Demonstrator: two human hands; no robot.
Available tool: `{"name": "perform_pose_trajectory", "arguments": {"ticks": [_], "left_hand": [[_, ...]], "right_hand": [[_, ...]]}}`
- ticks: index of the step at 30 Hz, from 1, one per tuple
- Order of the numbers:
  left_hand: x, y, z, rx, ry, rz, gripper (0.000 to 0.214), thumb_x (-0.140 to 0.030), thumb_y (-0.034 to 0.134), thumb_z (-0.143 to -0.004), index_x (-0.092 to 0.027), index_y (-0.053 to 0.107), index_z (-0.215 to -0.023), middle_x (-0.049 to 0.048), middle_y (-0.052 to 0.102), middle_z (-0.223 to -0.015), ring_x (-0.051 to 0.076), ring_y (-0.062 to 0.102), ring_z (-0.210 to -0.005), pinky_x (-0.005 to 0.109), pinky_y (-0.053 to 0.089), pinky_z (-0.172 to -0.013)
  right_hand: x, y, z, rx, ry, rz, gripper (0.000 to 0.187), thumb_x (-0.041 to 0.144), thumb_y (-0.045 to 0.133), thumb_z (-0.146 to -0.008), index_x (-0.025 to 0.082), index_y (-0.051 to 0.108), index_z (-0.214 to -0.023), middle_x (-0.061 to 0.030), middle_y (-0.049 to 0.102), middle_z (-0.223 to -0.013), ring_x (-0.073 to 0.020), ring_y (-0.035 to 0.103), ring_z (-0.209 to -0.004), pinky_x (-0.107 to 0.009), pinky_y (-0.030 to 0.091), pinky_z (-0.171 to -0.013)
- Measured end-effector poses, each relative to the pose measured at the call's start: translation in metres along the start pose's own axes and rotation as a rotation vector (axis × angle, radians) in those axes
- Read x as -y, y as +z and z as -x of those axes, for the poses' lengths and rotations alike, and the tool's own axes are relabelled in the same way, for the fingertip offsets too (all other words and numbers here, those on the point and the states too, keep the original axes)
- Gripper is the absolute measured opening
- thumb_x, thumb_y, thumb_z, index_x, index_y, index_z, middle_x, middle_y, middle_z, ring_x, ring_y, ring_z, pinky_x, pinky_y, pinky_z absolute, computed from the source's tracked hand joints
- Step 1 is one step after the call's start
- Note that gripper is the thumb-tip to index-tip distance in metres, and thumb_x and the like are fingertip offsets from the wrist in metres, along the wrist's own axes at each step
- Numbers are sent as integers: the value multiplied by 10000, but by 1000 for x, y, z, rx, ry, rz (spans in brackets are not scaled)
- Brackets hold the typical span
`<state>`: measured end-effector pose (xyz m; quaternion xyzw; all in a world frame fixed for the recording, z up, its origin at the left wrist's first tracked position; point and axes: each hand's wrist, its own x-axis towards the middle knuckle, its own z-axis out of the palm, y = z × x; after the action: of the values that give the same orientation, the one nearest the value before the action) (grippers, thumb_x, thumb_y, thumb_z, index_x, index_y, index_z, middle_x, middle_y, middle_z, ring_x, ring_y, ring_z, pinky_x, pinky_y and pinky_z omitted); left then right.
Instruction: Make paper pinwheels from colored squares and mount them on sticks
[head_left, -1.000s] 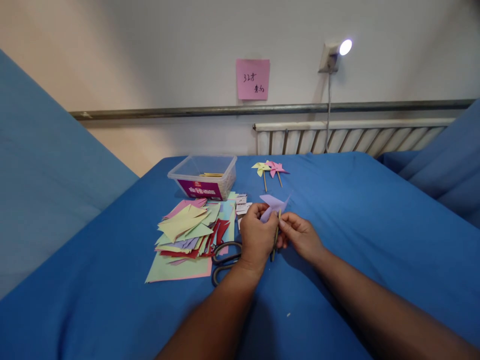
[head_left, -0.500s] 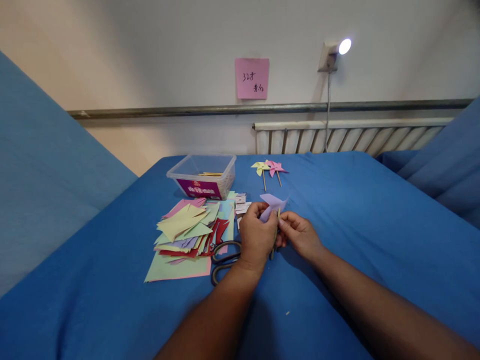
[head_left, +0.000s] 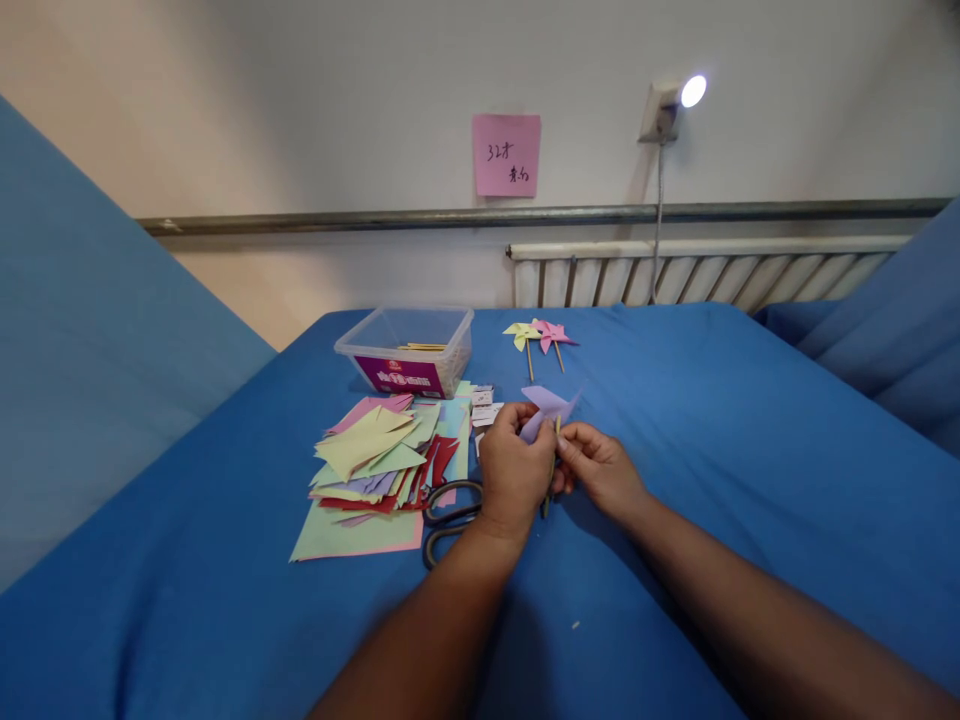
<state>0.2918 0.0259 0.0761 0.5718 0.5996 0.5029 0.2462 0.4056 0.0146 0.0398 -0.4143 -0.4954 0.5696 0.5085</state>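
Note:
A purple paper pinwheel is pinched in my left hand, its blades pointing up and away from me. A thin wooden stick stands against the back of the pinwheel, between my two hands. The fingers of my right hand are closed on this stick, thumb and forefinger near its top end. How the stick and paper are joined is hidden by my fingers. Black-handled scissors lie just left of my left wrist, their blades out of sight.
A pile of coloured paper pieces lies on the left on the blue cloth. Behind it stands a clear plastic box with sticks inside. Yellow and pink pinwheels lie farther back. Small white boxes sit beside the pile.
Both hands keep nearly the same grip and place. The whole view has shifted very slightly.

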Motion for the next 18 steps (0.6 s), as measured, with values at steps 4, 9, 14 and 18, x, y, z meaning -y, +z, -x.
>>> {"name": "perform_pose_trajectory", "arguments": {"ticks": [4, 9, 14, 18], "left_hand": [[1, 0, 0, 3, 14, -9, 170, -269, 647, -714, -190, 648, -865, 7, 671, -776, 154, 615, -719, 263, 443, -686], [1, -1, 0, -2, 33, -31, 174, -285, 644, -726, -195, 648, -875, 11, 676, -795, 162, 622, -743, 270, 447, -697], [1, -1, 0, 1, 35, -32, 166, -278, 640, -729, -193, 642, -871, 16, 679, -809, 161, 621, -745, 275, 447, -706], [3, 0, -1, 6, 43, -41, 175, -273, 634, -734, -192, 640, -889, 20, 684, -828, 165, 626, -764, 277, 450, -710]], "right_hand": [[1, 0, 1, 11, -1, -2, 363, 545, 603, -791, 185, 561, -794, 32, 593, -484, -102, 533, -413, -212, 392, -421], [1, 0, 1, -1, 3, 0, 368, 554, 605, -788, 188, 562, -788, 34, 587, -482, -104, 530, -412, -216, 388, -419], [1, 1, 1, -3, 5, -8, 377, 559, 613, -779, 186, 560, -788, 33, 586, -466, -104, 523, -399, -211, 388, -412], [1, 1, 1, 13, 3, -14, 370, 549, 615, -784, 184, 555, -791, 29, 595, -469, -104, 530, -399, -209, 391, -414]]}}
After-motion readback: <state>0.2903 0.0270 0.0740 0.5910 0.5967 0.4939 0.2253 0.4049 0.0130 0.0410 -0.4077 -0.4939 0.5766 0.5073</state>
